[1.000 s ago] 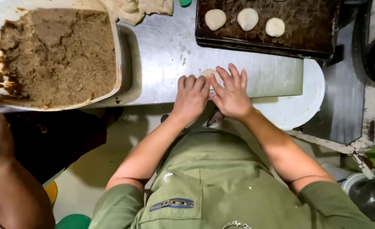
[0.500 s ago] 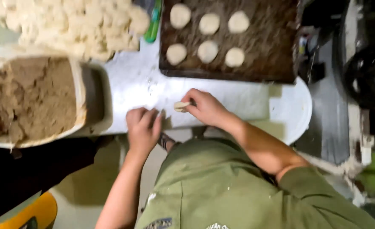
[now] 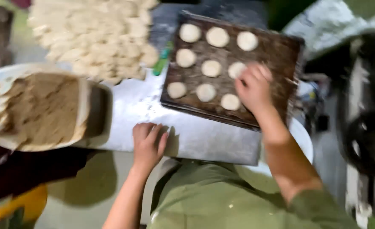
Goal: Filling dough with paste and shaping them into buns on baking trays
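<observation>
A head-worn view, blurred by motion, is given of a metal table point(image 3: 196, 135). The right hand point(image 3: 254, 87) is seen reaching over a dark baking tray point(image 3: 280, 55), fingers curled at its right side beside the round dough discs point(image 3: 211, 68) laid in rows; whether anything is held cannot be told. The left hand point(image 3: 148, 144) is laid flat and open on the table's near edge, holding nothing. A tub of brown filling point(image 3: 43, 108) is seen at left, and a heap of pale dough pieces point(image 3: 94, 36) behind it.
</observation>
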